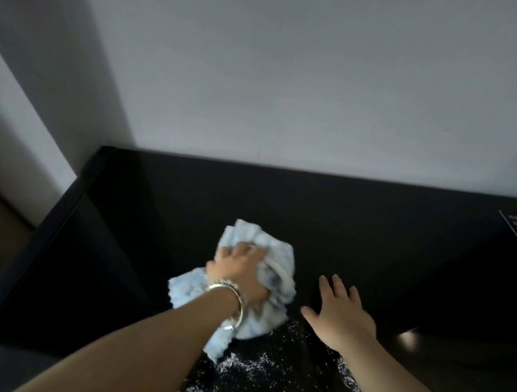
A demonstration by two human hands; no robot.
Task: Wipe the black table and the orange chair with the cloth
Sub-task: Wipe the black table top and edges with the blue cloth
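Black and glossy, the worktop is in the middle of its wiping — the light blue cloth lies bunched on it near the centre, and the left hand presses it down, its grip curled round the folds. The right hand is just beside, its grip spread with straight fingers, flat on the surface or just over it; I cannot tell which. White specks cover the near part, so I judge this strip not yet cleaned. The orange chair is not in view — that half of the task seems to remain.
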